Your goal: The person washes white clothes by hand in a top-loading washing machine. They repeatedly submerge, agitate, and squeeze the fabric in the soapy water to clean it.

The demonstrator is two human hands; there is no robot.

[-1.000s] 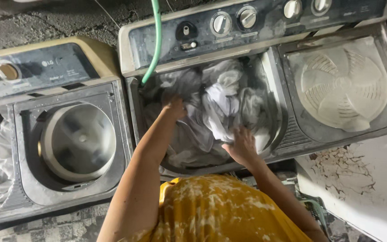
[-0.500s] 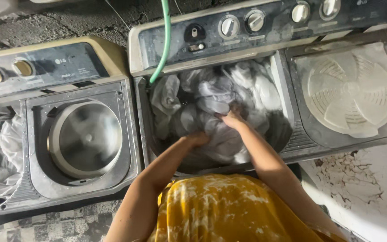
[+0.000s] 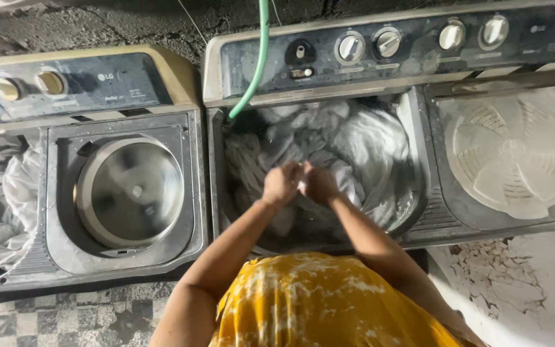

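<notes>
I am looking down into the open wash tub (image 3: 218,193) of a twin-tub washing machine, which is full of wet grey and white laundry (image 3: 361,138). My left hand (image 3: 281,184) and my right hand (image 3: 320,184) meet knuckle to knuckle over the middle of the tub. Both are closed into fists, bunched on a piece of the wet laundry just above the pile. The motion is blurred. A green hose (image 3: 255,71) hangs from above into the tub's back left corner. My yellow patterned garment (image 3: 316,302) fills the bottom of the view.
To the right of the tub is a pale slotted spin-tub cover (image 3: 512,151); dials (image 3: 387,44) line the panel behind. A second machine on the left has a round metal lid (image 3: 130,189) and more laundry (image 3: 1,199). Checkered floor (image 3: 46,318) below left, cracked white surface (image 3: 521,289) below right.
My hands were apart on the laundry a second ago, left far back and right near the front. They have come together at the middle of the tub and closed into fists.
</notes>
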